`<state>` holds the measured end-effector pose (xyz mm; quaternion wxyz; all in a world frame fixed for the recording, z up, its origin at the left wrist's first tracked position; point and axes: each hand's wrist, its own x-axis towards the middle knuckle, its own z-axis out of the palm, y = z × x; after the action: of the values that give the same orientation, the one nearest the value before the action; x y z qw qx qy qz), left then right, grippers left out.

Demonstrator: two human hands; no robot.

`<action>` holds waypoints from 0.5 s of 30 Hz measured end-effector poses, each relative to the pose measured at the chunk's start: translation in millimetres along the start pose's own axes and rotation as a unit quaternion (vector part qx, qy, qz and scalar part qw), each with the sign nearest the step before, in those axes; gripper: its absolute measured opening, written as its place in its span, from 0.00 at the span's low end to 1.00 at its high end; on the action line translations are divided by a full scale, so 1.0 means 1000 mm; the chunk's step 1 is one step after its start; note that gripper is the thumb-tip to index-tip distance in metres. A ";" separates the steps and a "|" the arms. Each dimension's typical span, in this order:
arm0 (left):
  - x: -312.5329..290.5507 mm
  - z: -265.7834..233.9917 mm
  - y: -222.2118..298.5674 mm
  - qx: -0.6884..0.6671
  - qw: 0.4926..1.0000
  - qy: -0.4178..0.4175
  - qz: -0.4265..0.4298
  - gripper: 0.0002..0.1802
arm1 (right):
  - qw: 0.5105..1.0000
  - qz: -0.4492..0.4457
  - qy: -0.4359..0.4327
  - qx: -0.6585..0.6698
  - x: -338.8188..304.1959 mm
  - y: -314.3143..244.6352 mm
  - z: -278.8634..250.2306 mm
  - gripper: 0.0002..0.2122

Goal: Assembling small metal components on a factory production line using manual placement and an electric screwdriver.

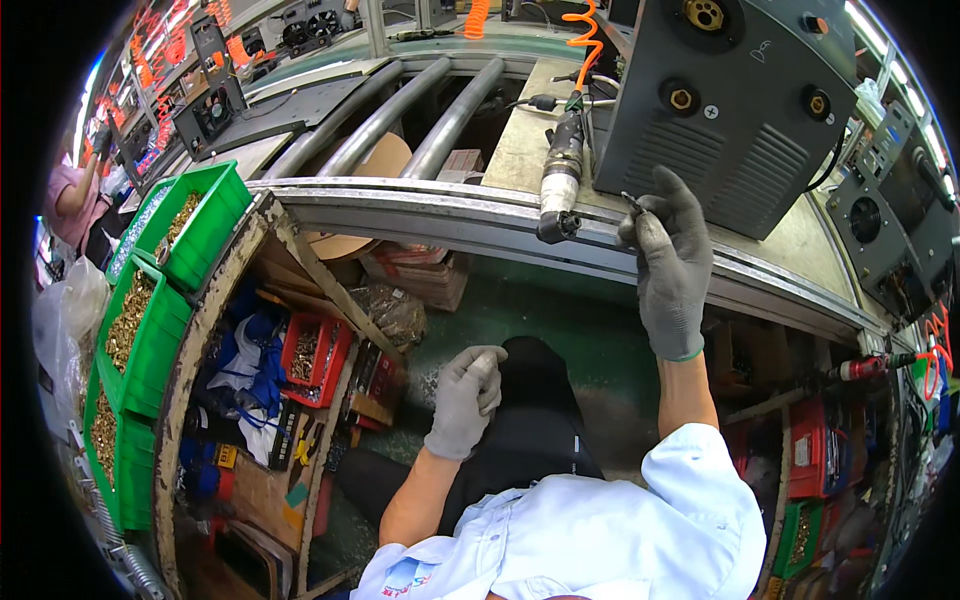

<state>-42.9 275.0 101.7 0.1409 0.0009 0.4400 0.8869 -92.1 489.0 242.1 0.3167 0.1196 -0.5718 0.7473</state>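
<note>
My right hand (672, 255), in a grey glove, is raised in front of a dark grey metal-cased machine (690, 150). Its thumb and fingertips pinch a small dark piece (631, 203), perhaps a screw; its kind is too small to make out. Above my lap, my gloved left hand (465, 400) has its fingers curled closed, and whatever lies inside them is hidden. Vents and brass-coloured sockets show on the machine's panel. Beside the machine, a power screwdriver (562, 175) on an orange coiled hose lies with its head over the bench edge.
Green bins (205, 225) of brass-coloured fasteners stand at the left on a shelf rack. Steel rollers (375, 118) run behind the metal rail (400, 205). A second machine (885, 215) stands at the right. Another person (78, 200) works at far left. Red bins (316, 360) sit below.
</note>
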 end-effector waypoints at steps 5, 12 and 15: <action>-0.002 -0.006 -0.006 0.002 1.000 0.013 -0.011 0.12 | 0.987 -0.018 -0.130 -0.095 0.004 0.010 -0.018 0.12; -0.005 -0.015 -0.012 -0.014 0.999 0.029 -0.016 0.12 | 0.974 -0.136 -0.098 -0.151 0.013 0.013 -0.009 0.07; -0.006 -0.016 -0.014 -0.014 0.999 0.035 -0.015 0.11 | 0.976 -0.074 -0.114 -0.171 0.012 0.008 -0.008 0.08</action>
<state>-35.9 268.9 81.9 0.1386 -0.0387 0.4319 0.8904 -104.9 499.7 239.4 0.3198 0.1903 -0.7128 0.5945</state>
